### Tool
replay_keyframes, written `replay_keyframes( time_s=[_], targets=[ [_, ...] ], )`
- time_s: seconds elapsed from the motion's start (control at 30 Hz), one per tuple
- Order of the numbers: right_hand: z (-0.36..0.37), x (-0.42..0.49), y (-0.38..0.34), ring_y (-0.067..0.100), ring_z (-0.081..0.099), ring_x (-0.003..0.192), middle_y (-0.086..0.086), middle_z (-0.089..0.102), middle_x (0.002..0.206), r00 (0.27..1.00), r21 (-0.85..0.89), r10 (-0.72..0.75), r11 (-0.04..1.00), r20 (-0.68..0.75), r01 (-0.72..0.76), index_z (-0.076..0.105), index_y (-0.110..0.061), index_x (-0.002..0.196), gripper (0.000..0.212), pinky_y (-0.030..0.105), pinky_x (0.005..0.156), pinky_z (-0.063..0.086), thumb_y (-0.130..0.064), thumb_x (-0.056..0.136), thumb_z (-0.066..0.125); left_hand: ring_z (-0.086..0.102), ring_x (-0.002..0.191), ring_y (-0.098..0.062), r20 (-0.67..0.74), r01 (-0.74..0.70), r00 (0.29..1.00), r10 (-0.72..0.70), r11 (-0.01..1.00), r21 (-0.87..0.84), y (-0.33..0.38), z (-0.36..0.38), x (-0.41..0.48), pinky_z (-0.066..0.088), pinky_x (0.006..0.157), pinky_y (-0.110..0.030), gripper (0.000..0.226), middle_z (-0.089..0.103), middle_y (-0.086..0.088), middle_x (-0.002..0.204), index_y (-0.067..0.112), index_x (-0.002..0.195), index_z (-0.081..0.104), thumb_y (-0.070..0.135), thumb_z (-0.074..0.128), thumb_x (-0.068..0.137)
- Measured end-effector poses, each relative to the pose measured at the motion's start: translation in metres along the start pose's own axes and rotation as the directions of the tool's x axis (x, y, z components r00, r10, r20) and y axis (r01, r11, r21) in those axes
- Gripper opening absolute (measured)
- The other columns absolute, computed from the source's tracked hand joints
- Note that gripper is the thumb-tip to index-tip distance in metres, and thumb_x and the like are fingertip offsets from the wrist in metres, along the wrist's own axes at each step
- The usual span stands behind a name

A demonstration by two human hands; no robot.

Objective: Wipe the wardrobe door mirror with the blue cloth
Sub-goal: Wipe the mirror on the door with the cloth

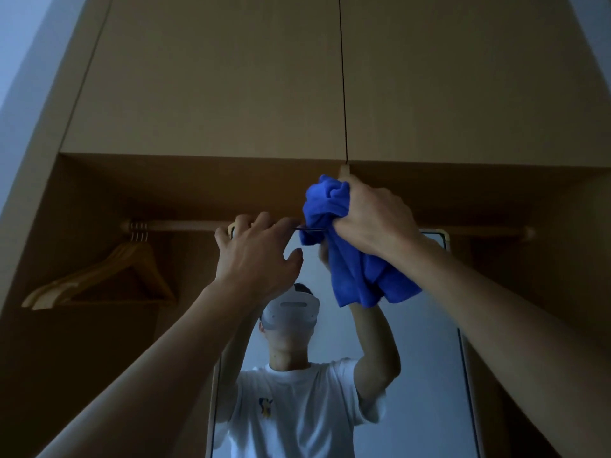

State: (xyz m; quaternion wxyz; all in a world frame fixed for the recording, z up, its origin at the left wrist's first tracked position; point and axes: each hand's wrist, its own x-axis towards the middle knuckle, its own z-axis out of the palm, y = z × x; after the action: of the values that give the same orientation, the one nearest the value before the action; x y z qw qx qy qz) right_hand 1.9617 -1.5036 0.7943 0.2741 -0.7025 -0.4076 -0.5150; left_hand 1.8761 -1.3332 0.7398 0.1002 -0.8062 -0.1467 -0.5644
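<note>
Top edge: pale wooden hanging rail [185,225] crosses just behind tall rounded-corner mirror [426,342]; left hand [258,256] grips its corner.
Upper glass: right hand [373,219] holds bunched blue cloth [357,266] across it.
Left: wooden coat hangers [132,269].
Lower right glass: free.

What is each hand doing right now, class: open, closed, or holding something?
Left hand: fingers curled over the top edge of the mirror, gripping it.
Right hand: closed round the bunched blue cloth.
</note>
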Motion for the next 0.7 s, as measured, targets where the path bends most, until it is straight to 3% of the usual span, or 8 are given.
replay_keyframes(
  time_s=[0.2, 0.33, 0.5, 0.7],
  targets=[
    [-0.015, -0.007, 0.035, 0.014, 0.055, 0.066, -0.007, 0.058, 0.082, 0.993, -0.060, 0.118, 0.991, -0.021, -0.119, 0.050, -0.027, 0.126, 0.040, 0.032, 0.065, 0.044, -0.032, 0.089, 0.063, 0.036, 0.136, -0.024, -0.016, -0.036, 0.999, 0.035, 0.995, -0.095, -0.017, -0.005, -0.002, 0.047, 0.095, -0.048, 0.058, 0.049, 0.003, 0.140, 0.034, 0.148, 0.042, 0.049, 0.054, 0.093],
    [-0.012, -0.006, 0.030, 0.010, 0.051, 0.063, -0.009, 0.054, 0.078, 0.991, -0.082, 0.128, 0.988, -0.026, -0.130, 0.051, -0.025, 0.126, 0.041, 0.028, 0.056, 0.038, -0.032, 0.088, 0.064, 0.023, 0.145, -0.027, 0.007, 0.031, 1.000, -0.030, 0.984, -0.177, -0.018, -0.007, -0.006, 0.043, 0.100, -0.043, 0.059, 0.042, -0.005, 0.143, 0.038, 0.150, 0.042, 0.046, 0.058, 0.094],
    [0.000, 0.002, -0.005, 0.009, 0.049, 0.060, -0.006, 0.055, 0.077, 0.996, -0.048, 0.087, 0.995, 0.002, -0.086, 0.051, -0.022, 0.123, 0.039, 0.026, 0.050, 0.031, -0.032, 0.088, 0.063, 0.044, 0.134, -0.030, -0.024, 0.071, 0.996, -0.081, 0.958, -0.280, -0.023, -0.012, -0.011, 0.035, 0.091, -0.031, 0.058, 0.041, -0.004, 0.148, 0.029, 0.149, 0.045, 0.044, 0.060, 0.094],
    [0.020, 0.013, -0.061, 0.010, 0.050, 0.063, -0.003, 0.058, 0.083, 1.000, 0.030, 0.002, 1.000, 0.018, -0.003, 0.051, -0.021, 0.125, 0.041, 0.027, 0.054, 0.033, -0.032, 0.088, 0.064, 0.056, 0.121, -0.026, 0.007, 0.129, 0.990, -0.138, 0.911, -0.391, -0.031, -0.019, -0.019, 0.037, 0.084, -0.030, 0.056, 0.042, -0.001, 0.147, 0.026, 0.146, 0.043, 0.040, 0.061, 0.095]
  ],
)
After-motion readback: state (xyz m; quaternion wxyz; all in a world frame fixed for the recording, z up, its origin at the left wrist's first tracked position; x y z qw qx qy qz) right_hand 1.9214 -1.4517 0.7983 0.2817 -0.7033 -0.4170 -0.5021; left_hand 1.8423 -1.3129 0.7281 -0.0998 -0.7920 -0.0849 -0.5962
